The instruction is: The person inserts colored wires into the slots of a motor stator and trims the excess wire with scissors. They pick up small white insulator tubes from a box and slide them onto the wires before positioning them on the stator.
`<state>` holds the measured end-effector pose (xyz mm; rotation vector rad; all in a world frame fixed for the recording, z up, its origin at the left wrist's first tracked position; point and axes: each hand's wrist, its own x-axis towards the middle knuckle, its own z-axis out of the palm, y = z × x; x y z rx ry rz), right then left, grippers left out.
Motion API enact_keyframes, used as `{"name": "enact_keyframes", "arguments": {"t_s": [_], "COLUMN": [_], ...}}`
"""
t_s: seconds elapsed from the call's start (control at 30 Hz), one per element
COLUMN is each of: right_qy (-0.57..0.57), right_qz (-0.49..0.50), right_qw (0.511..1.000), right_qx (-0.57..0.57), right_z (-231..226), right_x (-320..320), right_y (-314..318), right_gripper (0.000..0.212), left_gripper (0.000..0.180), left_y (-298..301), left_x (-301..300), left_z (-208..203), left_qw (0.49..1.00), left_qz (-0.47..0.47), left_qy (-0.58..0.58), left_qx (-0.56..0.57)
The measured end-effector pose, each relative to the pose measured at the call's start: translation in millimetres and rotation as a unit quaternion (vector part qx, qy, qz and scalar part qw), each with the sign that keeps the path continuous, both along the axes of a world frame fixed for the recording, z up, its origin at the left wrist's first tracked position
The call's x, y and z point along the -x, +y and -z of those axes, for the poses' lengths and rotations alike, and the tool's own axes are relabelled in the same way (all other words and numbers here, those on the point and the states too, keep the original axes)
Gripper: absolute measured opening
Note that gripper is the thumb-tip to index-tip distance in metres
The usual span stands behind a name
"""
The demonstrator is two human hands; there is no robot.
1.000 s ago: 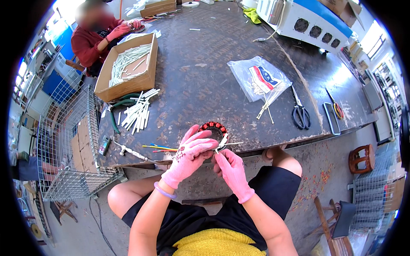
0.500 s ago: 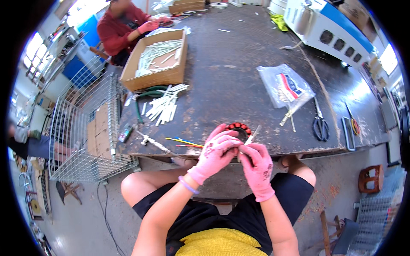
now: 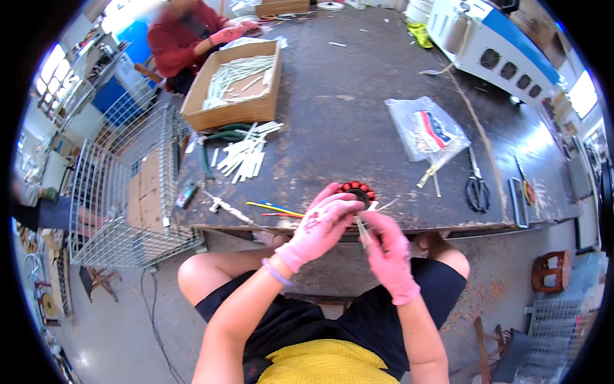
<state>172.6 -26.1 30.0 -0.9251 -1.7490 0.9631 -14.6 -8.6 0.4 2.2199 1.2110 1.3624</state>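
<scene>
A black ring-shaped motor stator (image 3: 363, 192) with red coils around its rim sits at the table's near edge. My left hand (image 3: 316, 230), in a pink glove, is closed around its near left side, hiding part of it. Just right of it, my right hand (image 3: 389, 256), also gloved in pink, pinches a thin pale sleeve (image 3: 362, 232) pointing up at the stator. The right fingertips are slightly blurred. Another thin pale strip (image 3: 387, 205) sticks out beside the stator. Yellow, blue and red wires (image 3: 275, 208) lie left of my left hand.
A heap of white tubes (image 3: 246, 153) lies before a cardboard box (image 3: 268, 105) of similar pieces. A plastic bag (image 3: 416, 137), scissors (image 3: 476, 192) and a phone-like flat object (image 3: 519, 201) lie rightward. A wire cage (image 3: 121, 237) stands left. Across the table sits a co-worker in red (image 3: 176, 41).
My right hand has lowered slightly and drawn away from the left fingertips, with the pale sleeve showing between its fingers. My left hand has barely moved.
</scene>
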Motion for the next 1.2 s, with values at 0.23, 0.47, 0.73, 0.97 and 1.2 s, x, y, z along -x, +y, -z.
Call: {"name": "enact_keyframes", "arguments": {"t_s": [0.23,0.47,0.73,0.97,1.2], "right_qy": [0.127,0.159,0.058,-0.218,-0.521], "right_qz": [-0.013,0.012,0.02,0.166,0.09], "right_qw": [0.983,0.972,0.987,0.962,0.826], "right_qx": [0.129,0.175,0.151,0.004,-0.193], "right_z": [19,23,-1,-36,9], "right_x": [14,22,37,-97,-168], "right_y": [8,-6,53,88,101], "right_gripper": [0.011,0.006,0.005,0.021,0.038], "left_gripper": [0.041,0.043,0.022,0.028,0.041], "left_y": [1,2,3,-1,-4], "left_x": [1,0,-7,0,-10], "left_z": [3,-2,-13,-19,-32], "left_qw": [0.998,0.99,0.994,0.993,0.986], "left_qz": [-0.001,-0.009,0.008,0.022,0.013], "left_qy": [0.055,0.141,0.103,0.115,0.164], "left_qx": [-0.013,-0.022,-0.026,0.012,0.033]}}
